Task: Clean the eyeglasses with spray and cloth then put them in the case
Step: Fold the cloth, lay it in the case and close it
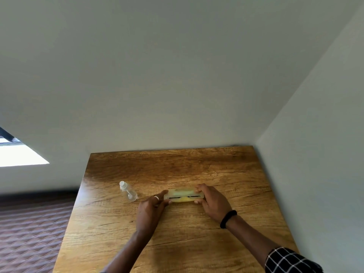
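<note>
A translucent yellowish eyeglass case [182,194] lies on the wooden table [177,243], with dark frame parts showing through its front side. My left hand [152,206] grips the case's left end between thumb and fingers. My right hand [211,200] grips its right end, fingers over the top. A small clear spray bottle [128,191] with a white cap lies tilted on the table to the left of the case, apart from my hands. No cloth is in view.
The table stands in a corner, with pale walls [315,154] right behind it and along its right side. Its left edge drops to a brown patterned floor [29,233]. A bright window [17,154] sits at the far left.
</note>
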`<action>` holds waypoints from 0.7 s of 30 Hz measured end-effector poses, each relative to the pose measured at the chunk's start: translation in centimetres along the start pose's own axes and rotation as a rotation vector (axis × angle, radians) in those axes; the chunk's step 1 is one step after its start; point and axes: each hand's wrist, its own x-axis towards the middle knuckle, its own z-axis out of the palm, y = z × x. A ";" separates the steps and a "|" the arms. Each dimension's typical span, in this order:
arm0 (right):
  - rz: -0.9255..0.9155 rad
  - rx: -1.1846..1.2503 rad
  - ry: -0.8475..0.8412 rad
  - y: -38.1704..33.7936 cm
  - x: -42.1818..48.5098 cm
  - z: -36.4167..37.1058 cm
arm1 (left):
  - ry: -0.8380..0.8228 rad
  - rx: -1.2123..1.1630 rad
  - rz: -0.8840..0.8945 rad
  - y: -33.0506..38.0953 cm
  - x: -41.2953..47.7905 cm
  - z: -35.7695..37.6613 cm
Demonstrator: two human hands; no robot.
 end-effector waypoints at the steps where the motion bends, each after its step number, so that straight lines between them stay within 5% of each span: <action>1: 0.000 -0.002 0.004 0.0 0.0 0.1 | 0.006 -0.002 -0.002 0.1 -0.1 0.0; 21: -0.068 -0.020 0.094 0.3 0.0 0.9 | -0.004 -0.020 0.019 -0.2 -0.1 0.4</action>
